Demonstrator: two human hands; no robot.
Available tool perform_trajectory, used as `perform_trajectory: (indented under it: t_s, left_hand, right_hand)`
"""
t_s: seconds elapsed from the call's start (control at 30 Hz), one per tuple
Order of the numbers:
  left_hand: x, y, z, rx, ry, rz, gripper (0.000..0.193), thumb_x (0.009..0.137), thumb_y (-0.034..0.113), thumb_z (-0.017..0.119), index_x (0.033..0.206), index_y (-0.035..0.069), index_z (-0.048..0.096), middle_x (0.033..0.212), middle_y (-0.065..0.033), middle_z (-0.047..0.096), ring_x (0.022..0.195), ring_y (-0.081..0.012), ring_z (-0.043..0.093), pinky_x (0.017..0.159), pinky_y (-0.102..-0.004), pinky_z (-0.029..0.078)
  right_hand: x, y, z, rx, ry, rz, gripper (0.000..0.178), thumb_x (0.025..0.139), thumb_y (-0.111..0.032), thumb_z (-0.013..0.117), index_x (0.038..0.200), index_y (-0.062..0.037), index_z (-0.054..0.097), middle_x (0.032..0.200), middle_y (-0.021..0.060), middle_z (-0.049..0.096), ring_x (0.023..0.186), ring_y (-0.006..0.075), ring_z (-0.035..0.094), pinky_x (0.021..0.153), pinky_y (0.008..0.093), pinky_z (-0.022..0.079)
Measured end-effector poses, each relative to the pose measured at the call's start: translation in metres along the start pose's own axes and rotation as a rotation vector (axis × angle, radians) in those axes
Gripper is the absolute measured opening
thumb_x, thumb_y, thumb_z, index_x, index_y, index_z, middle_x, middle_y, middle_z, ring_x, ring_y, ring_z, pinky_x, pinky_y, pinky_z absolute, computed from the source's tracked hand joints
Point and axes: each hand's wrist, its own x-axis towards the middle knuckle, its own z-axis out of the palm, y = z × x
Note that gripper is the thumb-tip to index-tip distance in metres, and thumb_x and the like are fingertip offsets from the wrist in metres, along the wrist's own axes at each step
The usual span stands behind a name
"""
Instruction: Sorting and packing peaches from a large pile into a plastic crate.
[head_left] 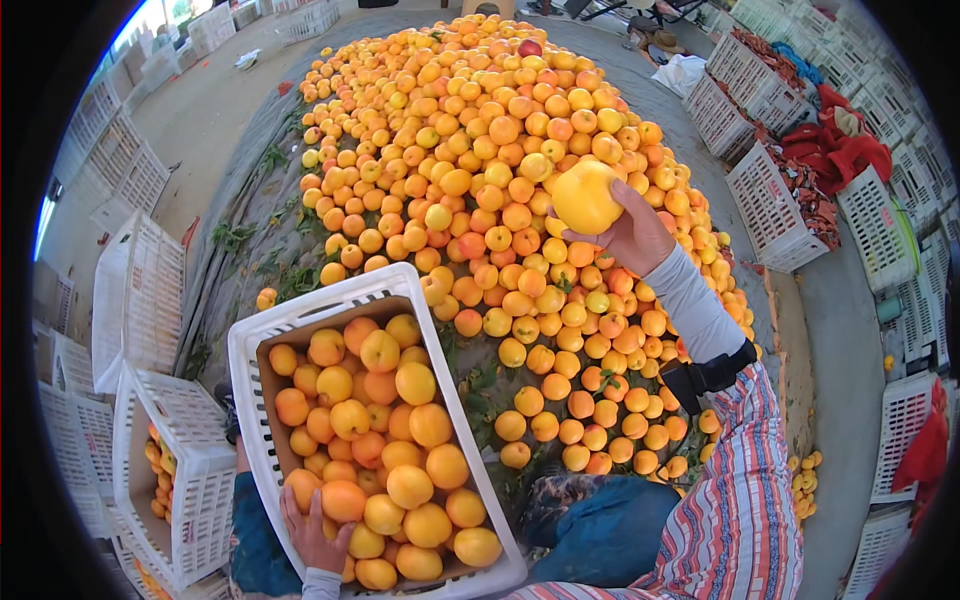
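Note:
My right hand [640,232], raised over a big heap of yellow-orange peaches [470,130], is closed around one large yellow peach [587,198]. A black band circles that wrist over a grey sleeve. At the lower left, a white plastic crate [240,375] lined with brown cardboard stands in front of me, filled with peaches [380,385]. My left hand [318,535] lies over its near left side, with fingers stretched out and touching an orange peach [343,501] inside.
White slatted crates [140,290] stand along the left, one tipped with peaches in it. Crates [775,205] with reddish contents and red cloth [840,150] line the right. Grey sheeting [255,210] with loose leaves lies under the heap. My knees flank the near crate.

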Motion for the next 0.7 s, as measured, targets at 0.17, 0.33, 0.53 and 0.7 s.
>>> perform_trajectory:
  t_s: [0.17, 0.33, 0.53, 0.7]
  left_hand:
    - [-0.006, -0.004, 0.001, 0.012, 0.034, -0.034, 0.072, 0.062, 0.029, 0.077, 0.126, 0.014, 0.048, 0.142, -0.0212, 0.026, 0.13, -0.0418, 0.025, 0.106, -0.0484, 0.027]
    - [-0.011, -0.012, 0.008, -0.001, 0.064, -0.034, 0.069, 0.066, 0.034, 0.076, 0.127, 0.017, 0.049, 0.142, -0.0194, 0.026, 0.13, -0.0395, 0.025, 0.107, -0.0442, 0.027]
    - [-0.007, -0.009, 0.004, -0.045, 0.066, -0.048, 0.066, 0.067, 0.038, 0.074, 0.126, 0.019, 0.051, 0.142, -0.0173, 0.024, 0.132, -0.0359, 0.022, 0.108, -0.0409, 0.026]
    - [-0.009, -0.009, 0.002, -0.079, 0.05, -0.075, 0.067, 0.067, 0.036, 0.075, 0.126, 0.018, 0.051, 0.14, -0.0175, 0.026, 0.132, -0.0356, 0.022, 0.109, -0.0406, 0.025]
  right_hand:
    - [-0.042, 0.012, 0.101, -1.268, -0.105, -0.475, 0.07, 0.068, -0.022, 0.078, 0.124, -0.0031, 0.04, 0.112, 0.0075, 0.05, 0.105, 0.018, 0.052, 0.092, 0.0298, 0.042]
    - [-0.058, 0.049, 0.15, -0.847, -0.161, -0.076, 0.058, 0.076, -0.028, 0.072, 0.12, -0.0006, 0.046, 0.107, 0.008, 0.057, 0.095, 0.0158, 0.058, 0.084, 0.0278, 0.047]
    - [-0.065, 0.082, 0.197, -0.297, -0.119, 0.473, 0.051, 0.085, -0.034, 0.059, 0.123, -0.0018, 0.046, 0.113, 0.0109, 0.058, 0.096, 0.0179, 0.061, 0.084, 0.0311, 0.051]
    - [-0.052, 0.145, 0.213, -0.409, -0.259, 0.733, 0.053, 0.083, -0.036, 0.061, 0.121, -0.0024, 0.046, 0.111, 0.0112, 0.058, 0.098, 0.0191, 0.061, 0.081, 0.0331, 0.053]
